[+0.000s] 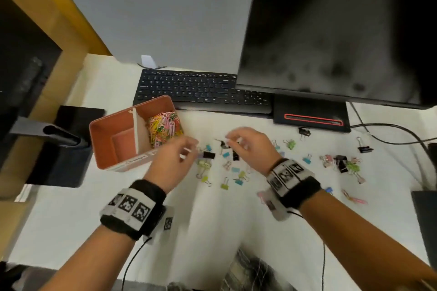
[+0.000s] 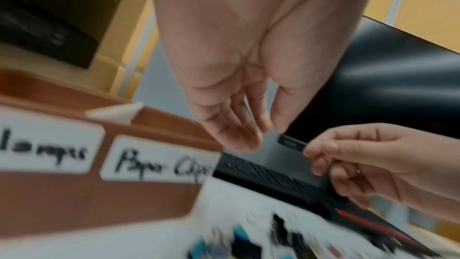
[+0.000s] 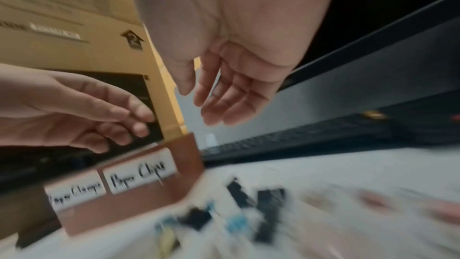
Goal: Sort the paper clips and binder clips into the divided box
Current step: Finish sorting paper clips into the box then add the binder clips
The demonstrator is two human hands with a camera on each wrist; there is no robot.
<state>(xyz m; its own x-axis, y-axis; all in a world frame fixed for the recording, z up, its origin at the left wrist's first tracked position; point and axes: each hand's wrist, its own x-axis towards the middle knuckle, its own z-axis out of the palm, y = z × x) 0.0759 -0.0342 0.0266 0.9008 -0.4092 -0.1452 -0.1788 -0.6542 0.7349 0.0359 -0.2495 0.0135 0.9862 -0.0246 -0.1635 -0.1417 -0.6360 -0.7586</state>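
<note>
An orange divided box [image 1: 104, 130] stands at the left of the white desk. Its right compartment holds a heap of coloured paper clips [image 1: 165, 127]; the left one looks bare. White labels read "Paper Clips" [image 3: 141, 172] and "Paper Clamps" [image 3: 74, 194]. Several coloured and black binder clips [image 1: 227, 165] lie scattered to the right of the box. My right hand [image 1: 233, 140] hovers above them and pinches a small black binder clip [image 2: 291, 142]. My left hand [image 1: 186, 151] is close beside it with relaxed fingers [image 2: 239, 137], its thumb near the clip's end.
A black keyboard [image 1: 201, 88] and a monitor [image 1: 343, 30] on a black base [image 1: 309, 113] stand behind the clips. More binder clips [image 1: 343, 163] cluster at the right, near cables [image 1: 390, 130]. A black stand [image 1: 66, 149] sits left of the box.
</note>
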